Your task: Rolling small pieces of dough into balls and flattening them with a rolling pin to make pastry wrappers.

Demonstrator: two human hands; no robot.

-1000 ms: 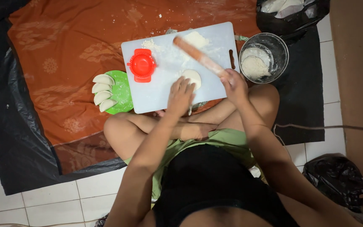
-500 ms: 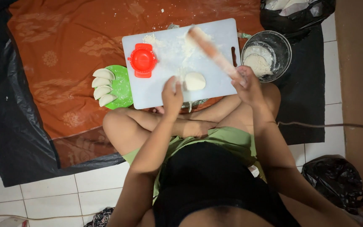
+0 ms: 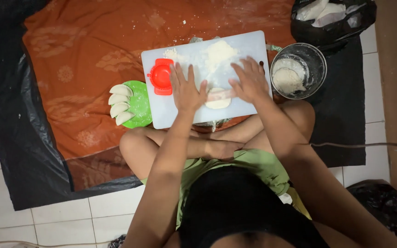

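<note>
Two hands lie flat, fingers spread, on a rolling pin [image 3: 220,95] that crosses a small disc of dough [image 3: 218,100]: left hand [image 3: 187,89] at the pin's left end, right hand [image 3: 250,81] at its right, palms pressing down, neither curled round it. Pin mostly hidden under the palms. Dough sits near the front edge of a white cutting board [image 3: 244,43], flour heaped behind it. Red dumpling press [image 3: 161,76] on the board's left side, just beside the left hand. Green plate [image 3: 142,104] off the left edge, four folded dumplings [image 3: 119,104] on it. Metal bowl [image 3: 315,62] of flour to the right. Orange cloth [image 3: 79,59] beneath.
</note>
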